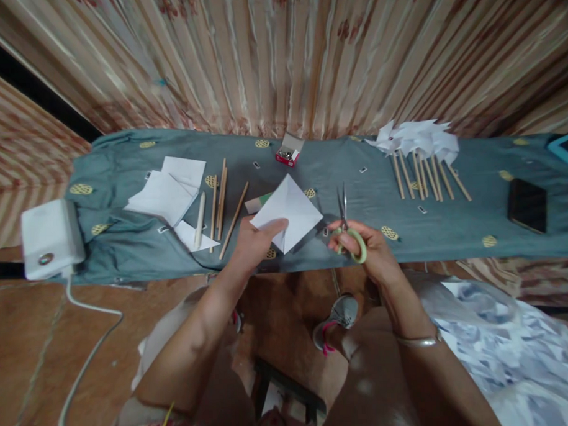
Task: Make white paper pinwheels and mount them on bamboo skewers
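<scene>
My left hand (261, 237) pinches a creased square of white paper (291, 209), turned so a corner points away from me. Scissors (343, 205) with pale green handles are in my right hand (359, 241), fingers in the loops and blades pointing away. The blades are a little right of the paper and do not touch it. Partly under the paper lies a green and white item (258, 203). Left of my left hand are several wooden sticks (221, 206), a white pen-like stick (200, 219) and several white paper sheets (169, 192).
Paper pinwheels (416, 140) on sticks lie together at the right of the cloth-covered table (290, 259). An open red box (287, 154) of small metal pieces stands at the back. A phone (527, 206), a white corded device (52, 240) and a bag of paper scraps (507, 348) are around.
</scene>
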A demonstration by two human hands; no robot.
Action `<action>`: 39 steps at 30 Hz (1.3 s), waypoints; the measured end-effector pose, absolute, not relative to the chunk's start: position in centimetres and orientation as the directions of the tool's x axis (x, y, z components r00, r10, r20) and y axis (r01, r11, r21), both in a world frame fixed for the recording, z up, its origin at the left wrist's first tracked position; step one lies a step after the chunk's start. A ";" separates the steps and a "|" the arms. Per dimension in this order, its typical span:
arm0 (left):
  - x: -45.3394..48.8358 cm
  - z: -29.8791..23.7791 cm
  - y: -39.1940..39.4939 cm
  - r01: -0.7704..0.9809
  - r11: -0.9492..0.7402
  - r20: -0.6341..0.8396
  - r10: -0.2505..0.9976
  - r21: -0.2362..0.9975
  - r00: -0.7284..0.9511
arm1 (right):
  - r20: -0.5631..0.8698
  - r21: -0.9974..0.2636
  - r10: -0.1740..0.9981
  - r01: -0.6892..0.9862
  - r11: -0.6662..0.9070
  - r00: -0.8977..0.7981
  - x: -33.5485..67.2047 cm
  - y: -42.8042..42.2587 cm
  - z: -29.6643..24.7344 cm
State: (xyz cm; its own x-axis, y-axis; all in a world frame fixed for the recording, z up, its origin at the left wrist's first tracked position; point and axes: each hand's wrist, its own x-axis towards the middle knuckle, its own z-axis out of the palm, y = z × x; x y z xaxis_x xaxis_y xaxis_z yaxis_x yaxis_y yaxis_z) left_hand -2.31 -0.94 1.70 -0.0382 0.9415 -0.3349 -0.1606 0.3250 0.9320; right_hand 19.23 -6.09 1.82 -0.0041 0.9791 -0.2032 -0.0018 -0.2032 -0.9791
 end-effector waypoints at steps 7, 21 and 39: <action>-1.0 1.0 -2.7 0.115 0.294 -0.315 0.863 0.949 0.396 | -0.157 -0.987 0.986 -0.042 -0.154 0.063 18.5 -4.1 2.3; -1.9 0.3 -1.4 0.069 0.159 -0.173 0.914 0.985 0.366 | -0.090 -0.990 0.968 -0.128 -0.061 0.235 18.1 -2.4 2.2; 0.4 0.8 -2.7 -0.440 0.390 -0.281 0.914 0.809 0.293 | -0.142 -0.913 0.881 -0.403 0.059 0.451 15.9 -1.3 0.9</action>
State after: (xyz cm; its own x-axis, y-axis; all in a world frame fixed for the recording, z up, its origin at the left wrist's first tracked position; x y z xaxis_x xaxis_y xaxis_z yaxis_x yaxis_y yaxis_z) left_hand 0.35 -2.69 0.84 0.2933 0.9137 -0.2812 -0.4397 0.3901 0.8090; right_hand 15.87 -1.27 0.92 0.4507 0.8814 -0.1417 -0.4033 0.0594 -0.9131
